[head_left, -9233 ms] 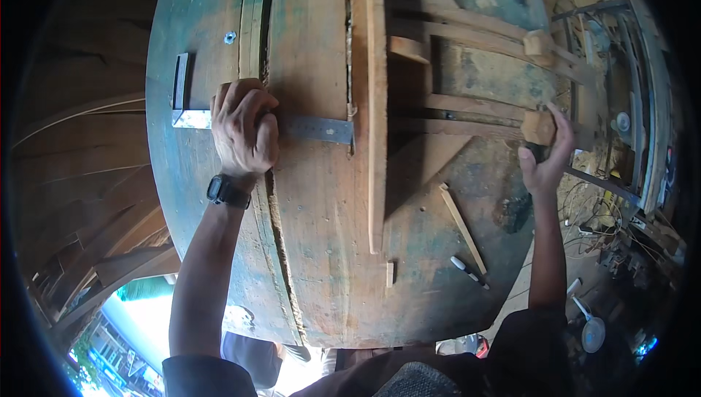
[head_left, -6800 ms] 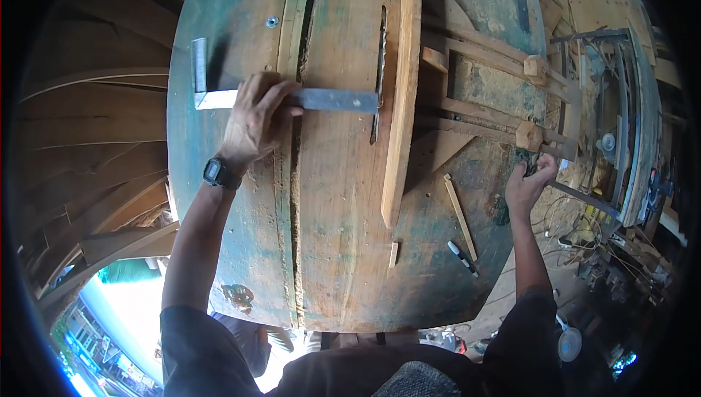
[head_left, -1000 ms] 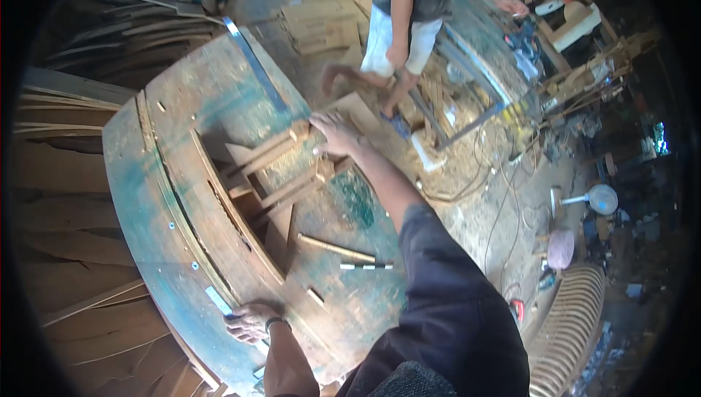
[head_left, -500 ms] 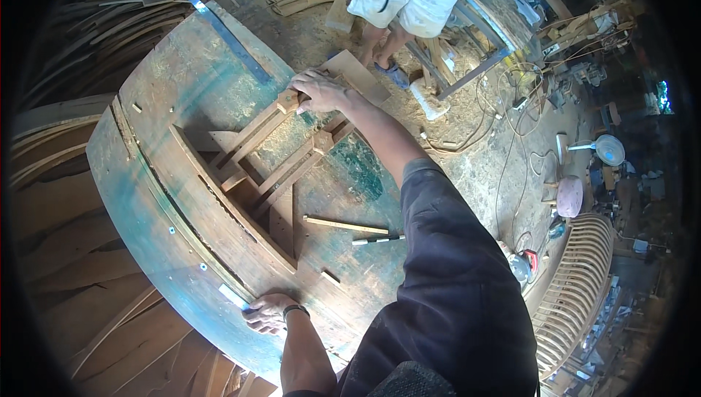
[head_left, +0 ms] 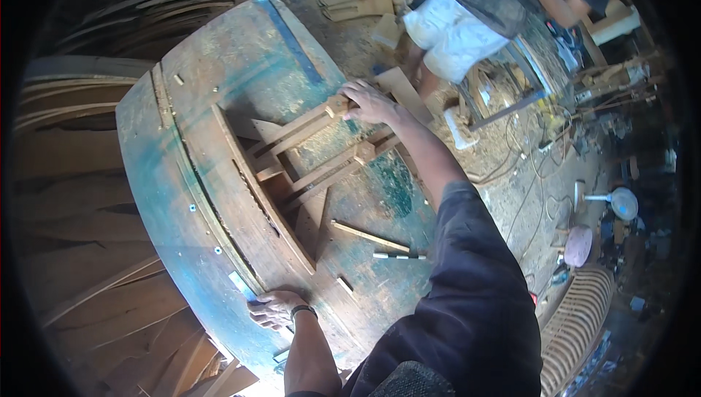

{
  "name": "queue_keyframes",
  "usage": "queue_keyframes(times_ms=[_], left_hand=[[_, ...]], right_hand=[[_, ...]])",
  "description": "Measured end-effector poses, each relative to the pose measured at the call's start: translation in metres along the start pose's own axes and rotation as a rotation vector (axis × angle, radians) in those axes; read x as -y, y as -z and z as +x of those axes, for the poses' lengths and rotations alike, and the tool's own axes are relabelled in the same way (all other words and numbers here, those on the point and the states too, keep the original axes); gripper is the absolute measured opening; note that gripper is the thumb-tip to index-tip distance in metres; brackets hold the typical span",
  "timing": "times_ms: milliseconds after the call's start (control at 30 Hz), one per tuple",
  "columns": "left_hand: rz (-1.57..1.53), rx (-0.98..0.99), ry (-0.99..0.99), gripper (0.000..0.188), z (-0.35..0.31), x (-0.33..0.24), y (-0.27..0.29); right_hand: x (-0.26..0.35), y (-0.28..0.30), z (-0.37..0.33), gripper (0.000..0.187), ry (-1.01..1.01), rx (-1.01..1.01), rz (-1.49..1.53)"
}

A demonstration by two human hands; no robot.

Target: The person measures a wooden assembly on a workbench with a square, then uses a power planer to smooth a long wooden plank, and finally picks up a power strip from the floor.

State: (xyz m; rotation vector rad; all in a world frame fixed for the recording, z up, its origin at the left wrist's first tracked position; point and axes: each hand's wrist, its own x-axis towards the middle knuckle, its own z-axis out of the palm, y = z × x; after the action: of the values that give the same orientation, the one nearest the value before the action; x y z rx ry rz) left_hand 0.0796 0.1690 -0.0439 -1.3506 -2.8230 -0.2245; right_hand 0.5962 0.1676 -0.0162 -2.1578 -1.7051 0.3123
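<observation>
My right hand [head_left: 371,103] reaches to the far end of a wooden frame [head_left: 315,172]. Its fingers wrap over a small wooden block [head_left: 337,106] fixed on one rail. The frame has two pairs of parallel slats joined to a long curved board [head_left: 255,185], and lies on a worn, green-stained table [head_left: 219,54]. A second block [head_left: 364,151] sits on the nearer rail. My left hand [head_left: 277,310] lies on the near part of the table, fingers spread and resting over a pale, flat strip [head_left: 241,286], which it partly hides.
A blue-grey metal straightedge [head_left: 286,35] lies along the far edge. A thin wooden stick [head_left: 369,236], a black-and-white strip [head_left: 399,256] and small offcuts are near my right arm. Another person in white shorts [head_left: 454,32] stands beyond the table. Curved boards [head_left: 87,229] are stacked at left.
The view has shifted, so the table appears farther right and lower. Both hands keep their places on the frame and table. The person beyond has leaned, and a second person shows more.
</observation>
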Motion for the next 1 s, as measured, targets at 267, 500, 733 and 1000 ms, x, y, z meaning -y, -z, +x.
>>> queue_keyframes(times_ms=[267,500,733,1000], left_hand=[[-0.081,0.025,0.048,0.048,0.000,-0.003,0.002],[-0.154,0.035,0.041,0.047,0.000,-0.006,0.018],[-0.241,0.007,-0.016,0.045,-0.007,-0.004,-0.008],[-0.215,0.053,-0.214,0.044,-0.011,-0.007,0.018]], right_hand=[[0.028,0.018,0.011,0.067,-0.056,0.109,-0.125],[0.093,0.032,0.028,0.052,-0.290,0.240,-0.192],[0.068,0.011,0.023,0.060,-0.199,0.053,-0.174],[0.071,-0.002,0.048,0.054,-0.490,0.242,-0.255]])
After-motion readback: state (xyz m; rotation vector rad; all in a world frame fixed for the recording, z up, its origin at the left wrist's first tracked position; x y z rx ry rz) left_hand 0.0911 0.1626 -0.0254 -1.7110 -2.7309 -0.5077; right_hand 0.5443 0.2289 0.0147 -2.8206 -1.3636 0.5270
